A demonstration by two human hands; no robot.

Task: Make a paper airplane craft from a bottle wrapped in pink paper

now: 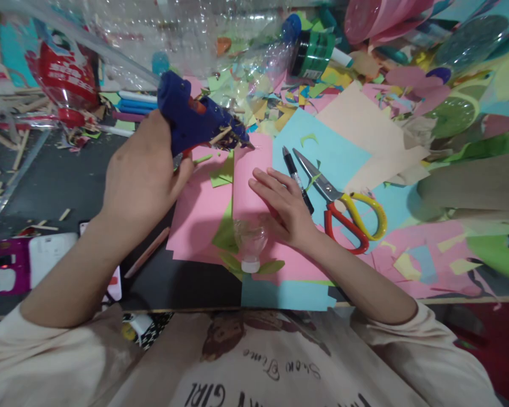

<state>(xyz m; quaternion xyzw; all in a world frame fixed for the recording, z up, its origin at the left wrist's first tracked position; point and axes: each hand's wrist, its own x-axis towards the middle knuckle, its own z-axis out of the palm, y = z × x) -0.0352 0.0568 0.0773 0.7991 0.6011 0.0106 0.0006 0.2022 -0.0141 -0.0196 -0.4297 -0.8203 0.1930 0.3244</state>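
Note:
My left hand [142,164] is wrapped round a blue hot glue gun [195,116]. Its nozzle, with bits of scrap stuck near it, points right at the far end of a pink paper wrap [249,186], where a thin whitish streak shows. That wrap goes round a small clear plastic bottle [250,237] lying on its side, its white cap toward me. With fingers stretched out, my right hand [286,206] rests against the wrapped bottle's right side. Green paper leaf shapes [272,266] lie beside the cap. Pink paper sheets [195,226] are underneath.
Scissors [337,198] with red and yellow handles and a black pen [297,180] lie right of my right hand. Blue and tan paper sheets and scraps spread behind. A red-labelled bottle [65,79], wooden sticks and a purple device [11,265] are at left.

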